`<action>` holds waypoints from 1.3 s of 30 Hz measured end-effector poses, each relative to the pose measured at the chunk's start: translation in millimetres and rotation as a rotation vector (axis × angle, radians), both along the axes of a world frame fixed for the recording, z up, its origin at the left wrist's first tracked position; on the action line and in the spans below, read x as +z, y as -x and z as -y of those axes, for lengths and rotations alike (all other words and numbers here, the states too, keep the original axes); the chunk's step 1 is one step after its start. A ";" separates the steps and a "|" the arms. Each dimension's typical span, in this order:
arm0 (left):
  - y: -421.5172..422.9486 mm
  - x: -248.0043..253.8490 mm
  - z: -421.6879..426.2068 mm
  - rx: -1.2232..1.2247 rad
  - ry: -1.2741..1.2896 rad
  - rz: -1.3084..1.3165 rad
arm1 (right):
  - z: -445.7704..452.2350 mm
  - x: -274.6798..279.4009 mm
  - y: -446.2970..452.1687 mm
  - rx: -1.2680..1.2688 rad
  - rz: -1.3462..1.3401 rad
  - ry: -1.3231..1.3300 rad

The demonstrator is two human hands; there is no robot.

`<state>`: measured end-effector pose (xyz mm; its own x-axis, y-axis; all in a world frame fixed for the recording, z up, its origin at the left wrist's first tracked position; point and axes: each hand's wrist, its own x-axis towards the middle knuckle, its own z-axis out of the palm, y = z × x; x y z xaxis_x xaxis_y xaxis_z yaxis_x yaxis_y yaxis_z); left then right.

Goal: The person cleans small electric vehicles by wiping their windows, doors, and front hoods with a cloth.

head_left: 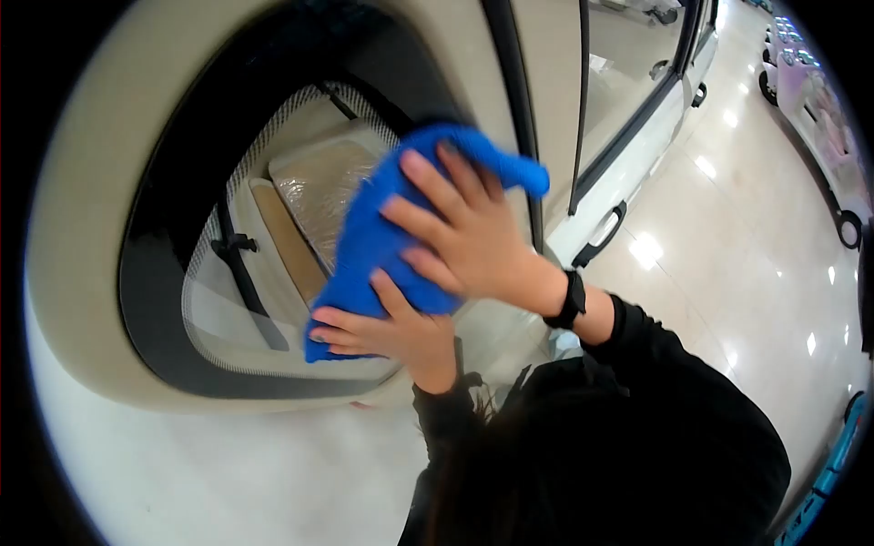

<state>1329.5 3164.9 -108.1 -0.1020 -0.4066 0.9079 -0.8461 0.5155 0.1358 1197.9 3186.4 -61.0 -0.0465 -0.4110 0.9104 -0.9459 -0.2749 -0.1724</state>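
A blue cloth (364, 246) lies against the dark-bordered window (155, 291) of a cream-coloured vehicle. Its upper right corner sticks out as a rolled edge past the window. My right hand (469, 232), wearing a black band on the wrist, presses flat on the cloth's upper part with fingers spread. Lower down, my left hand (391, 337) rests on the cloth's bottom portion, fingers apart and pointing left. Both hands are slightly blurred. Through the glass, a seat in clear plastic wrapping (323, 187) shows.
The vehicle's side, with a door handle (603, 235) and side windows, runs to the upper right. Glossy tiled floor (692, 273) lies right of it. A row of small light-coloured vehicles (824, 136) stands at the far right, and a blue object (833, 464) is at the lower right edge.
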 end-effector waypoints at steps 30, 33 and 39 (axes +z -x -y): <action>-103.0 -161.6 -41.6 -0.460 -0.365 0.733 | -233.9 125.8 -150.9 -0.398 0.228 0.149; -99.9 -155.3 -51.8 -0.472 -0.397 0.690 | -264.0 122.2 -157.7 -0.595 0.092 0.196; -66.5 -156.4 -87.8 -0.607 -0.492 0.580 | -317.0 123.8 -104.3 -0.268 -0.334 0.421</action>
<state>1396.0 3252.7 -264.5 -0.7975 -0.4576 0.3932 -0.4585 0.8833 0.0980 1302.2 3503.4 62.8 0.2178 -0.0254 0.9757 -0.9760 0.0005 0.2179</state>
